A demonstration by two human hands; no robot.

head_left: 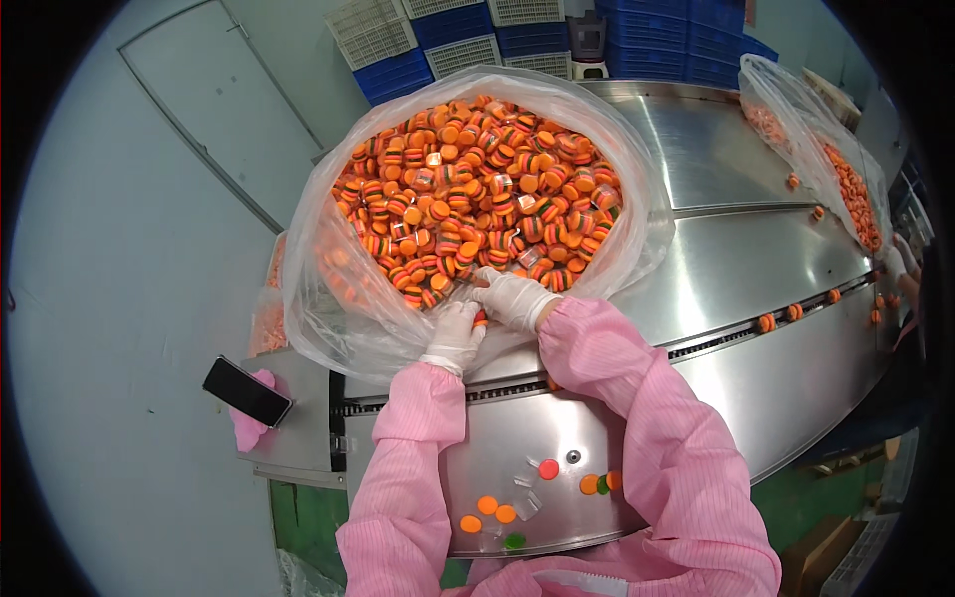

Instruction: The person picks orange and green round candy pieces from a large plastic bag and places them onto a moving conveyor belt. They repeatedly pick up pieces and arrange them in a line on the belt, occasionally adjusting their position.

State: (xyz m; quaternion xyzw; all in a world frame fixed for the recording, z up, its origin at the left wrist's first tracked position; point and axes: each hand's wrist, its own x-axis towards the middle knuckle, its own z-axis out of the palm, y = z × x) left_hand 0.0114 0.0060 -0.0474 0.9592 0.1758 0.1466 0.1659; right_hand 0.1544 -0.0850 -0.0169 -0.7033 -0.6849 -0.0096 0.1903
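Observation:
A large clear plastic bag (328, 269) lies open on a steel machine table, heaped with several small burger-shaped candies (477, 189), orange with striped layers. Both my hands wear white gloves below pink sleeves. My left hand (456, 335) sits at the bag's near rim with fingers curled on a candy piece (480, 319). My right hand (512, 297) rests just right of it, fingers closed at the edge of the heap, touching the left hand. What the right hand holds is hidden.
A curved steel conveyor track (776, 323) carries single candies to the right. Loose candy discs (497, 512) lie on the lower ledge. A black phone (246, 391) rests on pink cloth at left. A second candy bag (846, 179) and another person's gloved hand (900, 261) are far right. Blue crates (537, 35) stand behind.

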